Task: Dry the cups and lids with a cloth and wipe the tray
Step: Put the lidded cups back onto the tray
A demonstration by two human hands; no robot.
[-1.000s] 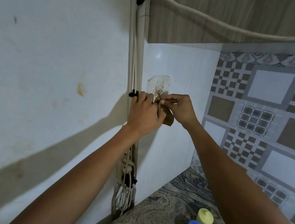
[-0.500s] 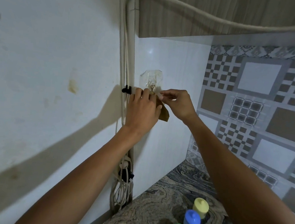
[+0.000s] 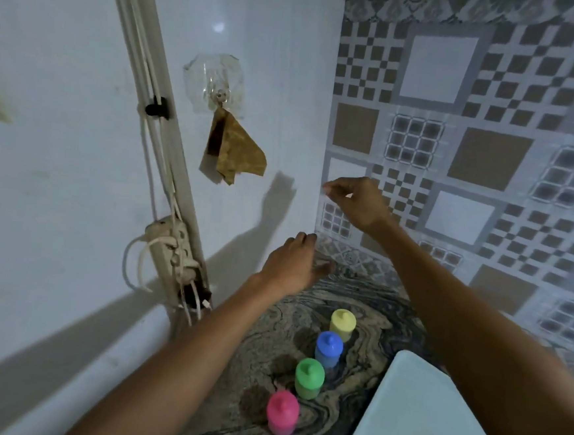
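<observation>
My left hand (image 3: 292,264) and right hand (image 3: 357,202) hover loose-fingered, empty, apart from the brown cloth (image 3: 238,148) hanging on a clear plastic wall hook (image 3: 221,93).

- Both arms are bare skin from the wrist back to the frame's edge.
- The left forearm (image 3: 182,346) fills the lower middle of the frame, slim and widening toward the bottom edge.
- The right forearm (image 3: 475,335) crosses the lower right and looks broader.
- The left hand (image 3: 292,265), just below centre, shows its back and knuckles.
- The right hand (image 3: 355,202), just right of centre, is slightly blurred, so the nails are too soft to make out.
</observation>
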